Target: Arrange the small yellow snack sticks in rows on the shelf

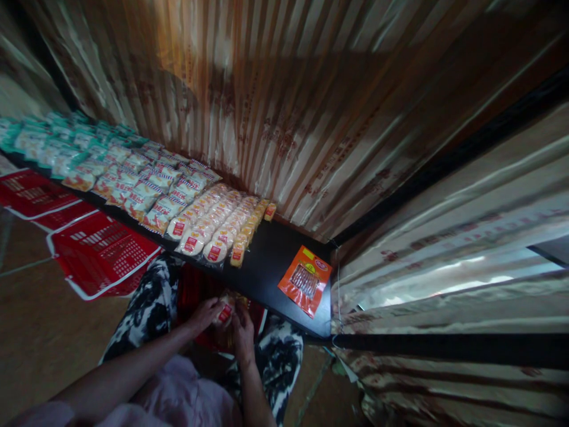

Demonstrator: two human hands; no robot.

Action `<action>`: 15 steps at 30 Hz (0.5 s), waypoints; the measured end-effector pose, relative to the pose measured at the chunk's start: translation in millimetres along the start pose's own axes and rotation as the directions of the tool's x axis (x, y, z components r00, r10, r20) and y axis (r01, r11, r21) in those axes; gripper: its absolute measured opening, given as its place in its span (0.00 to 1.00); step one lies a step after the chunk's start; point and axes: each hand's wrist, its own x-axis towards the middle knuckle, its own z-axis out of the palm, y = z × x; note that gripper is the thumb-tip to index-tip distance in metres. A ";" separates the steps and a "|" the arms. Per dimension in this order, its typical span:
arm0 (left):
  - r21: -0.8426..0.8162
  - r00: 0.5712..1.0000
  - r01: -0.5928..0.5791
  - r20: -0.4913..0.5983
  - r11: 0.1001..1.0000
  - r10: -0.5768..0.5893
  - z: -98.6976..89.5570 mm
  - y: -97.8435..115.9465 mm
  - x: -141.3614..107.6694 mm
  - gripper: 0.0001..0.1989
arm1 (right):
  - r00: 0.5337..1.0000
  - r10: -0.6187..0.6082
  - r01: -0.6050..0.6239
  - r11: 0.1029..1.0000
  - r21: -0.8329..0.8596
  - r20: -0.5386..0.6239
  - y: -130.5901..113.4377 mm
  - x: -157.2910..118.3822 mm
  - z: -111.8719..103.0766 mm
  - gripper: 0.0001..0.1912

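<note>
Lilac cloth: shirt (186, 385), worn by the seated person, nearest the camera. Black-and-white patterned trousers (144, 308), knees parted, with a red basket (189, 292) held in the gap between them, apparently so that it is kept within short reach of both hands.

Left hand (208, 314): fingers closed in a pinch on the near-left edge of a wrapped round packet (225, 313), its red label turned upward. Right hand (242, 323): fingers curled in at the packet's other side; whether the same packet or something yellowish beside it is gripped cannot be told. The packet is held over the basket, presumably so that anything dropped would be caught there.

Black tabletop (262, 279), beyond the knees. Orange bag (306, 281), laid flat and alone towards the right end. Yellow packets (240, 243), overlapped in a narrow line, one small piece at its far end. Pale round packets (214, 252), leaned in columns to the left of these, labels showing at the near ends; by this overlapping, space seems to be saved and each kind kept countable.

White snack bags (153, 196), ranked further left, faces up. Red baskets (106, 255) with white rims, placed below the table's left edge. Teal bags (53, 142), massed at the far left. Striped curtain (213, 101), hung behind everything.
</note>
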 end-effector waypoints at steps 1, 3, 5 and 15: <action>-0.019 1.000 -0.003 -0.002 1.000 0.003 -1.7 0.9 -0.6 0.27 | 1.000 0.006 -0.006 1.000 0.017 0.003 1.1 -0.9 0.2 0.24; -0.047 1.000 -0.008 -0.006 0.999 0.008 -4.5 2.2 -1.9 0.29 | 1.000 0.011 -0.011 0.998 0.059 0.005 4.2 -2.4 0.6 0.24; -0.073 1.000 -0.003 -0.003 0.997 0.003 -6.4 3.2 -2.9 0.29 | 1.000 0.028 -0.027 0.995 0.098 -0.004 7.2 -3.5 1.4 0.25; -0.144 0.999 0.036 0.004 0.989 -0.036 -11.7 16.3 -14.8 0.24 | 0.990 0.140 -0.135 0.973 0.190 -0.013 -13.7 -17.9 4.6 0.36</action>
